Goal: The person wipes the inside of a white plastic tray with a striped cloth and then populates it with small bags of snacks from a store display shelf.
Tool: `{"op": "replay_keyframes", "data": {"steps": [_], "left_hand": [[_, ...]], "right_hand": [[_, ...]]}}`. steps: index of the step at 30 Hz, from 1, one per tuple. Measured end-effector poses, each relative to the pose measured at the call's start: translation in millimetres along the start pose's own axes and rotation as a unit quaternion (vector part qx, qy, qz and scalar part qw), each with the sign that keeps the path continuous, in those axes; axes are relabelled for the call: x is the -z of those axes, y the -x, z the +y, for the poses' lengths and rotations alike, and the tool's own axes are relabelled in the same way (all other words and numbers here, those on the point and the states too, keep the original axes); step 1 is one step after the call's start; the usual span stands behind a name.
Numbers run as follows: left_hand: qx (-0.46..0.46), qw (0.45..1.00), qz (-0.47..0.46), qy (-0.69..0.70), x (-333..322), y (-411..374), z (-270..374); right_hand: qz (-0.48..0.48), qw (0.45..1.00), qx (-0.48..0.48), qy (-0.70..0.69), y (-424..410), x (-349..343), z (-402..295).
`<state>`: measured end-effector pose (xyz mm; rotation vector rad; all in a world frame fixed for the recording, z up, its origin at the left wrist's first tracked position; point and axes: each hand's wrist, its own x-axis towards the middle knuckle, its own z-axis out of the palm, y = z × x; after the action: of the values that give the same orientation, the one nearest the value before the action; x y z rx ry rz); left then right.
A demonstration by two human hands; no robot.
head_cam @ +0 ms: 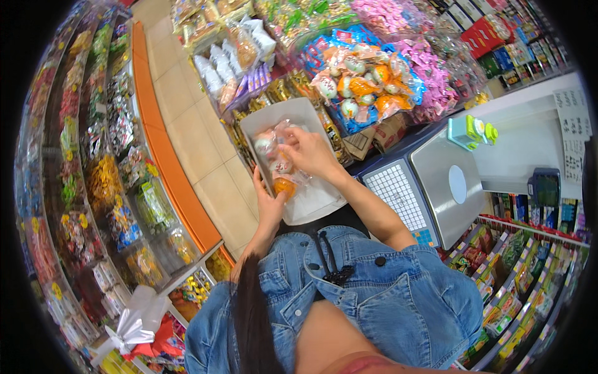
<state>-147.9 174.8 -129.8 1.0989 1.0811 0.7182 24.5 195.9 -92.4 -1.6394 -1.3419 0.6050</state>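
Observation:
A white, open-topped box (320, 208) is held in front of my waist. My left hand (271, 202) grips its left side, the thumb over the rim beside an orange egg-shaped piece (284, 187) in clear wrapping. Inside the box, the bent fingers of my right hand (312, 153) pinch a clear wrapper (282, 133); what it encloses is partly hidden. White egg-shaped pieces with printed marks (280, 166) lie beneath and beside these fingers, also in clear wrapping.
Ahead, a heap of wrapped egg-shaped pieces (362, 84) rests on blue packets. Gold-wrapped packets (329, 124) surround the box's far end. A weighing scale (446, 182) with a keypad stands right. Candy shelves (105, 182) with an orange edge (159, 140) curve along the left.

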Motion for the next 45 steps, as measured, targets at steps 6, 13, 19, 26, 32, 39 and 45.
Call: {"op": "replay_keyframes", "data": {"steps": [6,13,19,26,32,39,45], "left_hand": [[0.000,1.000,0.016,-0.013,-1,2,2],[-0.021,1.000,-0.003,0.000,3,-2,-8],[-0.015,1.000,-0.001,-0.003,2,0,-4],[-0.032,0.999,0.003,-0.030,2,-5,-14],[-0.014,0.999,0.015,-0.035,1,-1,-3],[-0.014,0.999,-0.011,-0.032,-1,-4,-2],[-0.044,0.991,-0.046,-0.118,12,-5,-7]], "right_hand": [[0.290,0.887,0.050,0.354,-31,104,36],[0.203,0.855,0.078,0.471,-54,135,74],[0.226,0.959,0.095,0.141,-23,107,12],[0.147,0.969,0.080,0.184,-7,27,15],[0.313,0.898,0.103,0.290,-46,96,44],[0.324,0.888,-0.052,0.321,-89,215,117],[0.349,0.902,-0.034,0.251,-97,214,114]]}}
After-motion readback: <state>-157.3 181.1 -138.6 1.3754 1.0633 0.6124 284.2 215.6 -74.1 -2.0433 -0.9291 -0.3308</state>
